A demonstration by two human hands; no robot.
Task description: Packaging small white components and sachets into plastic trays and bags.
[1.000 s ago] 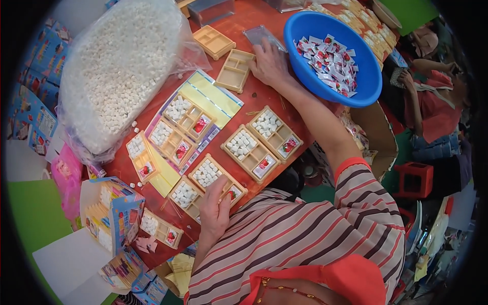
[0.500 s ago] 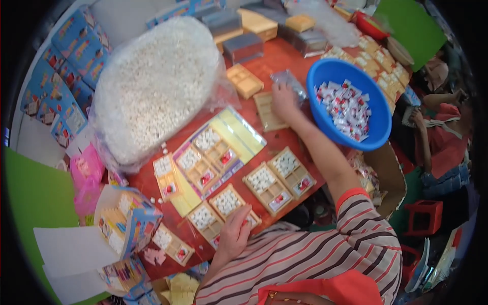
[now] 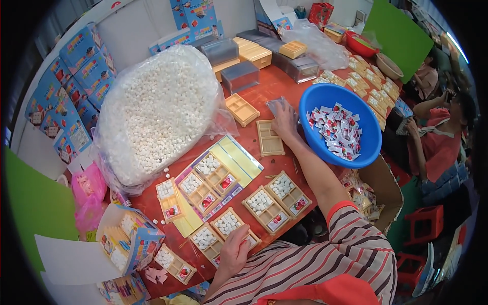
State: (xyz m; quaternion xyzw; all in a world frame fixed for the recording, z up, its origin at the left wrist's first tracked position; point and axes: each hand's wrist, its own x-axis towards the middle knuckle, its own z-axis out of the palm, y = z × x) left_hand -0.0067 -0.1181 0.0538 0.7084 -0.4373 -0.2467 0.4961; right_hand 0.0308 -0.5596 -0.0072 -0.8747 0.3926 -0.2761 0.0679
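My right hand (image 3: 286,121) reaches far across the red table, its fingers curled on a clear plastic cover (image 3: 275,105) beside the blue basin. My left hand (image 3: 235,251) lies flat over the near end of a pale divided tray (image 3: 227,221) filled partly with small white cubes. The hand hides part of that tray's near compartments. Touching its left side is another cube-filled tray (image 3: 205,237). Two similar trays, one of them a tray with a strawberry packet (image 3: 260,203), lie to the right. An empty divided tray (image 3: 270,138) sits just below my right hand.
A large clear bag of white cubes (image 3: 157,107) fills the left back. The blue basin (image 3: 308,133) holds strawberry packets. Clear plastic boxes (image 3: 240,77) stand behind, and filled trays (image 3: 376,81) lie at the far right. A yellow-and-purple card (image 3: 244,162) supports more trays. Another person (image 3: 442,134) sits at right.
The view has tilted, so the scene sits lower in the picture. My right hand has closed further on the clear plastic cover; my left hand stays on its tray.
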